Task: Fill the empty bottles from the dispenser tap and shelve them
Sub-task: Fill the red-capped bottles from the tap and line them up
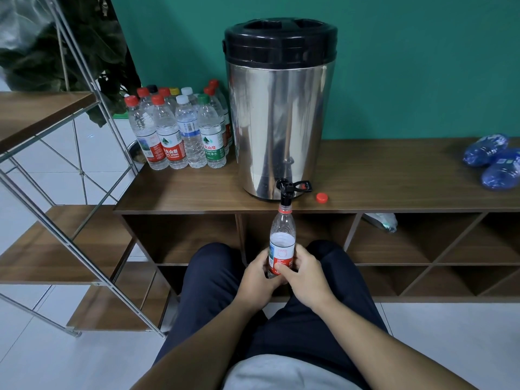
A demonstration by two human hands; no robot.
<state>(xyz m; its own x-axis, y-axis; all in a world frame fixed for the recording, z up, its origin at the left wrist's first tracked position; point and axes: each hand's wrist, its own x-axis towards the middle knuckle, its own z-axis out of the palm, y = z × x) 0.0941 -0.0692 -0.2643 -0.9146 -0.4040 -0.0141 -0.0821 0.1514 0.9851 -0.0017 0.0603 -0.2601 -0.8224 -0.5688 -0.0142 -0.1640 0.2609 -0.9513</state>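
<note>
A clear plastic bottle (282, 235) with a red and white label stands upright under the black tap (287, 190) of a steel dispenser (277, 122). Its open mouth sits right at the spout, and water shows inside up to the label's top. My left hand (257, 277) and my right hand (305, 273) both grip the bottle's lower part. The bottle's red cap (321, 197) lies on the cabinet top beside the tap. Several capped bottles (180, 130) stand in a cluster left of the dispenser.
The wooden cabinet (183, 192) has open cubbies below its top. A metal-framed rack with wooden shelves (42, 243) stands at the left. Blue wrapped items (495, 161) lie at the cabinet's right end. My knees are close to the cabinet front.
</note>
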